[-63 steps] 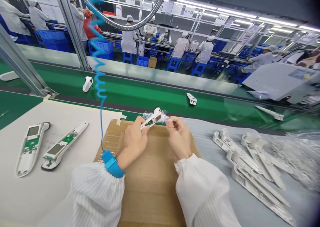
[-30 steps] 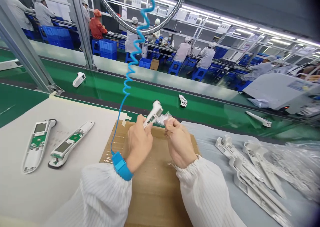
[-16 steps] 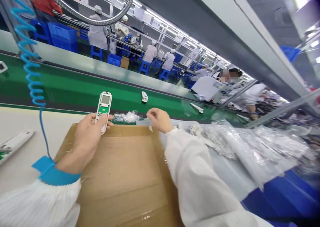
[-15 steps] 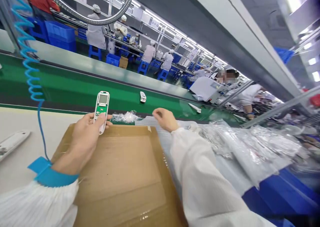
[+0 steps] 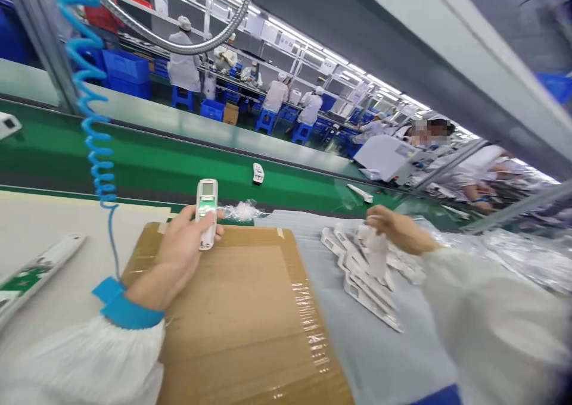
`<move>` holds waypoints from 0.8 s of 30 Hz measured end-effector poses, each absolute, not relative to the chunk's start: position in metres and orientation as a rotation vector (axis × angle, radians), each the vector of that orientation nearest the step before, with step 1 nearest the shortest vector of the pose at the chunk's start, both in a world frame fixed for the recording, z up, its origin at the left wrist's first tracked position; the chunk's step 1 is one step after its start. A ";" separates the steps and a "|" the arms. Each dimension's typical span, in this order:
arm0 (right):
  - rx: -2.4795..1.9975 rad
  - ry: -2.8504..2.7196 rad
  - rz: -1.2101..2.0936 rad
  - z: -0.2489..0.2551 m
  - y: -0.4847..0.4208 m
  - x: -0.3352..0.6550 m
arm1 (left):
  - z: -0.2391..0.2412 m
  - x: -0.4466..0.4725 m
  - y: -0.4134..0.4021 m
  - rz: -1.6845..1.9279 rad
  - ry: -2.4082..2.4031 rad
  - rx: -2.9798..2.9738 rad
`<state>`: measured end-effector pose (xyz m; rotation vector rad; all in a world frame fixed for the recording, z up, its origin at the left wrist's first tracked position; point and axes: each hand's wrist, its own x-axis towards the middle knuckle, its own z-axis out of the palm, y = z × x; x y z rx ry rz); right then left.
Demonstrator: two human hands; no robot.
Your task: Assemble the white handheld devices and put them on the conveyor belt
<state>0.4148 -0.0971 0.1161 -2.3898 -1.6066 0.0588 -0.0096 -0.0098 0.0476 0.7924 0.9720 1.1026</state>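
Note:
My left hand (image 5: 181, 253) grips a white handset shell with a small screen and green circuit board (image 5: 207, 214), held upright over the far edge of a cardboard box (image 5: 227, 310). The thumb lies across its front. To the right, my right hand (image 5: 397, 229) is pinched closed on a blurred white plastic shell (image 5: 378, 253), which hangs below the fingertips. Under it, a pile of white plastic shells (image 5: 364, 283) lies on a pale foam sheet (image 5: 330, 310). At the left, another shell with a green board (image 5: 40, 274) rests on the white table.
Beyond the box runs a green conveyor belt (image 5: 179, 159) carrying a small white device (image 5: 258, 173) and a white shell (image 5: 360, 193). A coiled blue cord (image 5: 99, 143) leads to my left wristband. Clear plastic bags (image 5: 513, 262) lie at the right. Co-workers sit beyond.
My right hand has moved right, from beside the box to the shell pile, and now pinches a white shell. The pile is now uncovered. The left hand still holds the handset shell.

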 end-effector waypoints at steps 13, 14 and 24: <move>-1.183 -1.203 1.289 0.058 -0.034 0.185 | 0.024 -0.001 -0.023 0.995 1.020 1.695; -1.079 -1.171 1.334 0.047 -0.033 0.176 | 0.023 -0.002 -0.022 0.983 1.021 1.683; -1.028 -1.004 1.094 0.015 -0.037 0.165 | 0.021 0.002 -0.021 0.953 1.000 1.497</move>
